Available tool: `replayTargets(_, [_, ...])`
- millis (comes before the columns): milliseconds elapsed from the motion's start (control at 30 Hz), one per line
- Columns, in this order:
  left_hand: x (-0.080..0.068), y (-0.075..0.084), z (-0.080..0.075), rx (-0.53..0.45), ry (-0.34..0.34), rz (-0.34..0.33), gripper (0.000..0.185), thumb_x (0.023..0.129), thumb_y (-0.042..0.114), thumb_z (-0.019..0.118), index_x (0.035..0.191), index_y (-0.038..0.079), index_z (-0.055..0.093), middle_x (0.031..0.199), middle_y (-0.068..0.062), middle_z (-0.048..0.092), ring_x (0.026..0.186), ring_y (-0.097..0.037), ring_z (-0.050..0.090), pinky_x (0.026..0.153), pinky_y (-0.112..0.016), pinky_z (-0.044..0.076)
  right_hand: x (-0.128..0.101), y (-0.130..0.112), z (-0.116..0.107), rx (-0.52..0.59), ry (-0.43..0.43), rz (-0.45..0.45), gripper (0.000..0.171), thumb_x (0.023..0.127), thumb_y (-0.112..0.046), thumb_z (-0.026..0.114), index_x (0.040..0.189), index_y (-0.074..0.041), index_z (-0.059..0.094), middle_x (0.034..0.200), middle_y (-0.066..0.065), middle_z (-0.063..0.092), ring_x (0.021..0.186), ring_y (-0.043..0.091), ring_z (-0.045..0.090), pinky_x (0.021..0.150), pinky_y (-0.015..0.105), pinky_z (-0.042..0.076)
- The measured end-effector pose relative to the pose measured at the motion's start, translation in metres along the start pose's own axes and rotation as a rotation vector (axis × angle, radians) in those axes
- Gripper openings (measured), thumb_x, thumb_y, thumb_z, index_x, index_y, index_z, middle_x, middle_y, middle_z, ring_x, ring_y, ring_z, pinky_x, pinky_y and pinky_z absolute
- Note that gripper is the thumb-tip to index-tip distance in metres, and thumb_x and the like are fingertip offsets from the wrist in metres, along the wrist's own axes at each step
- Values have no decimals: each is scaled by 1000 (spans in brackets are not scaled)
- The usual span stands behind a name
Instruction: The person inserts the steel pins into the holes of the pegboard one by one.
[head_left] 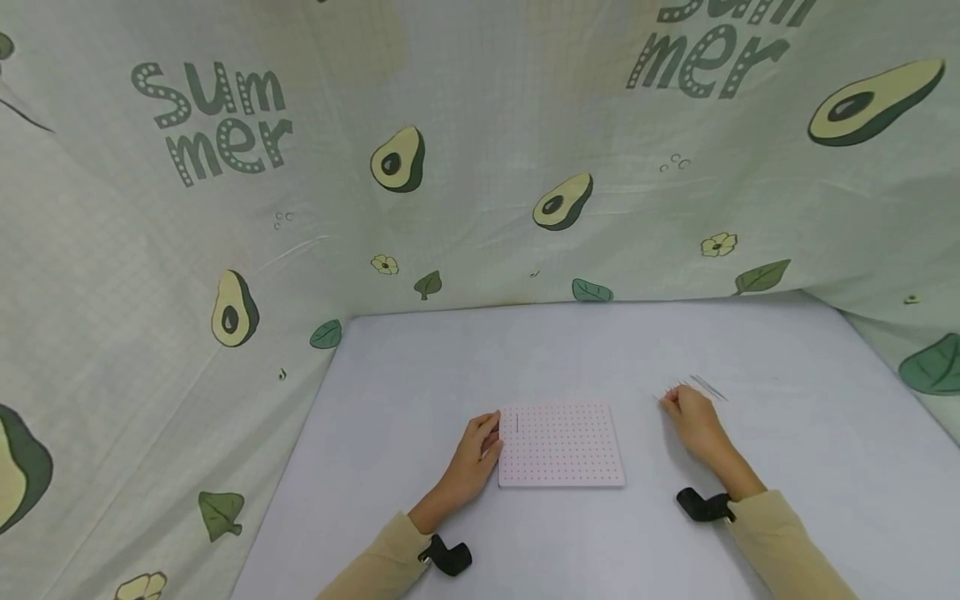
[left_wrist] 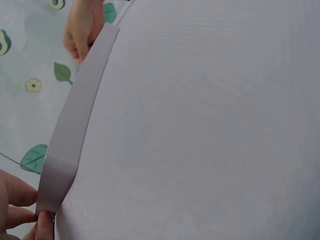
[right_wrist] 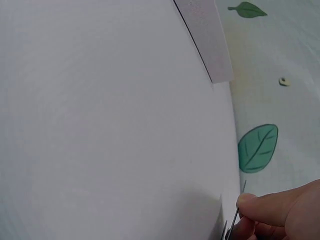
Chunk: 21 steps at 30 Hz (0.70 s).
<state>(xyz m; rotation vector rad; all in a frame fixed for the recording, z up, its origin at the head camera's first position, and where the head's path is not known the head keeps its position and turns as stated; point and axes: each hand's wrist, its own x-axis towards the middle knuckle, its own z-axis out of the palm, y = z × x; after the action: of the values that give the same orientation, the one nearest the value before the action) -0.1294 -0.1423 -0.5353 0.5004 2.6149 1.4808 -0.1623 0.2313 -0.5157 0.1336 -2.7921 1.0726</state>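
Note:
A pale pink pegboard [head_left: 562, 450] with rows of small holes lies on the table. A thin dark pin [head_left: 517, 423] shows near its top left corner. My left hand [head_left: 476, 450] holds the board's left edge, thumb and fingertips against it; its fingers [left_wrist: 45, 227] show at the board's corner in the left wrist view. To the right of the board, my right hand [head_left: 693, 421] pinches a thin metal pin [right_wrist: 233, 222] between thumb and finger. Several more thin metal pins [head_left: 708, 387] lie beside and just beyond that hand.
The white table [head_left: 420, 358] runs back to a hanging cloth [head_left: 480, 250] printed with avocados and leaves. A black camera mount [head_left: 448, 556] is on the left wrist, another black mount [head_left: 702, 504] on the right.

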Motion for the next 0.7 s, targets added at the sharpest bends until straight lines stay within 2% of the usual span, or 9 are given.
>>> replayTargets(367, [0, 0, 0, 5, -3, 4, 51, 105, 6, 47, 152, -6, 31, 149, -21, 33, 134, -29, 45, 112, -34, 39, 1, -7, -1, 66, -18, 26, 15, 99, 1, 49, 94, 13, 54, 78, 14, 55, 70, 21, 49, 54, 26, 41])
replayTargets(700, [-1, 0, 0, 7, -2, 8, 51, 105, 4, 48, 152, -7, 31, 149, -22, 34, 134, -30, 44, 112, -33, 39, 4, -15, 1, 104, 32, 17, 8, 94, 1, 50, 93, 9, 54, 78, 12, 56, 70, 20, 50, 53, 23, 42])
